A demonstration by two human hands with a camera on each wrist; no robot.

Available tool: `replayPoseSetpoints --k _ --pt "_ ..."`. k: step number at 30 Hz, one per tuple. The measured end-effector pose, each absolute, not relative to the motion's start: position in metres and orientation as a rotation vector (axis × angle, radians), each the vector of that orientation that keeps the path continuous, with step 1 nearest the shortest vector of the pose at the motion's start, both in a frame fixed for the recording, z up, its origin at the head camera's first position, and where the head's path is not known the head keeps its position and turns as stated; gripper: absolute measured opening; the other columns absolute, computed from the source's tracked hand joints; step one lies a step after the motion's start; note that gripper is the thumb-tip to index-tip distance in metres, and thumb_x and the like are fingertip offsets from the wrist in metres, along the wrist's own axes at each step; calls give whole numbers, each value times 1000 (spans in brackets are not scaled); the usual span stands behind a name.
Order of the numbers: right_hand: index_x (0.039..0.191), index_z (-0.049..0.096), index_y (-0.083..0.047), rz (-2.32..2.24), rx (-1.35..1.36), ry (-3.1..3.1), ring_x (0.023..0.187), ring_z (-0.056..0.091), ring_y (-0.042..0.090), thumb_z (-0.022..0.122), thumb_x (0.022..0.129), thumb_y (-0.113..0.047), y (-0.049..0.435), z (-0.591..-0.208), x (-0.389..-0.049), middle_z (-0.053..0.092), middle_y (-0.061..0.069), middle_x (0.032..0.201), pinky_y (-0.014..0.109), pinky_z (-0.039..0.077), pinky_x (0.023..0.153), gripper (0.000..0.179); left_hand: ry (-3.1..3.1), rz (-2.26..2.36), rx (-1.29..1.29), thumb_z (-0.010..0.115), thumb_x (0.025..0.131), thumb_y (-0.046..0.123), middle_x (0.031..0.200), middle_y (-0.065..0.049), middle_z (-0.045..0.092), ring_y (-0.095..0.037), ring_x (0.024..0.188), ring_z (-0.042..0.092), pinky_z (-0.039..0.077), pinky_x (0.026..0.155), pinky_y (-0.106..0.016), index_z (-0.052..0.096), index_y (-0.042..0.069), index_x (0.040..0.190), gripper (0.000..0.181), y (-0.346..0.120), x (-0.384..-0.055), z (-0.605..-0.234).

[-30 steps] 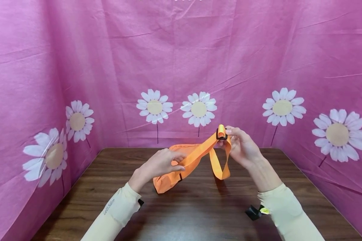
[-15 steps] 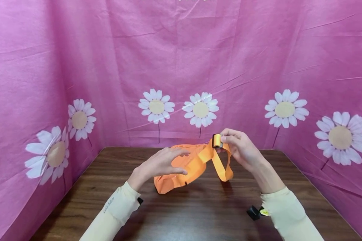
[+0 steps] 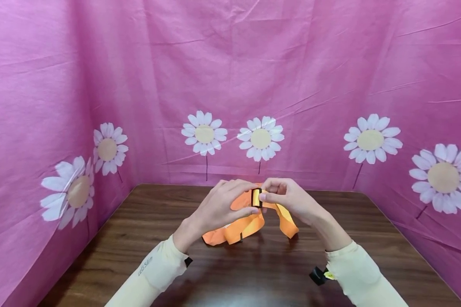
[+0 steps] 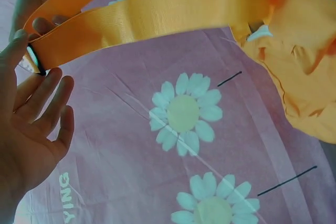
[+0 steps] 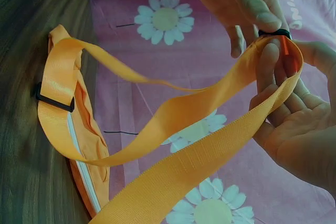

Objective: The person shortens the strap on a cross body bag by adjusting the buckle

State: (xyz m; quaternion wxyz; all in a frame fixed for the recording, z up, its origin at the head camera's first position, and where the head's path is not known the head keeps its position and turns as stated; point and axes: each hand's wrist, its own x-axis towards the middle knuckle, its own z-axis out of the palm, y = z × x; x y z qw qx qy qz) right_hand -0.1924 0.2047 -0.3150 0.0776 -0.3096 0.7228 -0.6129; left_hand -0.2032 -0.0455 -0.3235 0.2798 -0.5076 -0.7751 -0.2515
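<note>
Left hand (image 3: 223, 204): thumb and index finger pinch a black buckle (image 3: 253, 198), index tip at its upper edge, thumb at its lower edge. Its other 3 fingers are loosely bent and hold nothing, as the left wrist view shows. Right hand (image 3: 288, 198): partly closed, strap between thumb and curled fingers, just beside the buckle; in the right wrist view its fingers sit inside the bend of the strap. Hands nearly touch across the buckle.

Orange strap (image 3: 288, 226): threaded through the buckle; a loop hangs below the right hand, and another length curves down toward the bag. Orange bag (image 3: 215, 236): on the table, beyond the left hand and partly hidden by it. White zip (image 5: 84, 177) runs along its side in the right wrist view. Black slider (image 5: 55, 103), separate from the buckle, sits across the strap near the bag.

Surroundings: dark wood-grain table (image 3: 157, 217); pink cloth (image 3: 299, 64) behind and at both sides, 6 daisies visible from the head camera. Cream sleeves (image 3: 150, 268) on both forearms, lettering on the left sleeve. Black object (image 3: 318, 276) at the right cuff.
</note>
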Motion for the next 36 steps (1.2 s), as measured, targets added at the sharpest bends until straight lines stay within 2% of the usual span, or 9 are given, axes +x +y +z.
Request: replayPoseSetpoints --k 5,9,11,15,20,23,26,30,36 --pt "111 67 1 -1825 -933 2090 77 62 32 68 100 -16 212 -316 -196 64 22 86 40 53 74 20 -2083 -745 -1402 83 88 36 117 7 66 -11 107 60 45 90 -38 64 15 133 54 -47 -205 -322" --pt "114 68 2 -1845 -898 2051 63 54 25 64 101 -11 225 -317 -201 56 12 75 35 49 62 19 -2114 -815 -1391 81 89 37 114 8 65 -10 104 58 45 88 -37 65 14 133 51 -52 -206 -321" --pt "111 68 2 -1842 -863 2072 64 51 21 63 101 -11 230 -318 -203 52 6 73 33 46 60 17 -2126 -831 -1384 80 90 38 111 9 64 -8 101 57 45 86 -36 65 15 133 51 -53 -206 -320" --pt "107 71 0 -1806 -780 2148 79 52 18 68 99 -15 231 -317 -204 55 2 82 34 50 71 18 -2138 -851 -1390 79 91 38 110 9 64 -7 101 55 44 86 -36 64 17 133 50 -54 -206 -320" --pt "105 73 -1 -1814 -699 2176 101 55 25 75 95 -19 223 -314 -203 61 9 103 48 52 90 21 -2142 -866 -1403 79 90 38 110 11 64 -5 101 56 44 85 -35 65 16 132 49 -54 -206 -320" --pt "105 73 -1 -1854 -688 2167 102 55 26 75 94 -18 219 -312 -202 62 9 99 48 52 91 20 -2141 -867 -1399 80 90 37 108 12 63 -4 99 55 44 83 -34 65 16 132 50 -55 -206 -318" --pt "103 74 -2 -1863 -709 2197 91 54 22 75 94 -18 216 -309 -201 61 5 86 36 51 79 19 -2142 -860 -1410 80 89 37 108 12 63 -6 100 56 44 84 -35 65 16 131 49 -55 -207 -316" --pt "103 75 -2 -1846 -739 2230 83 53 19 75 93 -19 212 -309 -198 60 4 78 33 48 69 19 -2151 -861 -1440 80 89 38 108 13 63 -7 100 57 44 86 -35 66 17 130 48 -54 -208 -316" --pt "105 75 -1 -1852 -778 2169 94 60 23 73 95 -16 206 -317 -197 67 10 85 37 53 79 18 -2141 -913 -1465 83 87 34 108 13 65 -9 100 60 45 88 -35 67 16 130 49 -52 -207 -319"
